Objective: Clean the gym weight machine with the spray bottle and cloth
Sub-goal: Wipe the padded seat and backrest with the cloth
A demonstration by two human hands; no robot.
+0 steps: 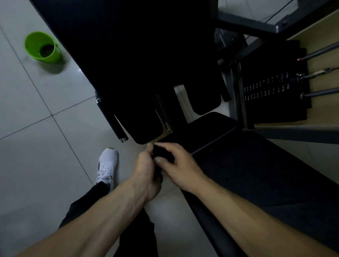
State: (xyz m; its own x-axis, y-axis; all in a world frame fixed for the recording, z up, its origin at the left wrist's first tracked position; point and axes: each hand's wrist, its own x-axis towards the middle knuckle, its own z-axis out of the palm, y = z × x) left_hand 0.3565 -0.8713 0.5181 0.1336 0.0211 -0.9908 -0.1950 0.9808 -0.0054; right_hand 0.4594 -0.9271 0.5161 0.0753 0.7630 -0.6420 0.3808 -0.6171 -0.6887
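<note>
Grey tiled floor [27, 134] — green cup [42, 47] near black bench pad [111, 38].

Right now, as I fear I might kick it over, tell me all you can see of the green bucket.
The bucket is small, round, bright green, plastic by its look, open-topped, with no handle in view. It stands upright on the pale tiled floor, left of the black pad and apart from it. A dark patch lies inside at the bottom: liquid or shadow, I cannot tell. Only the floor touches it.
</note>
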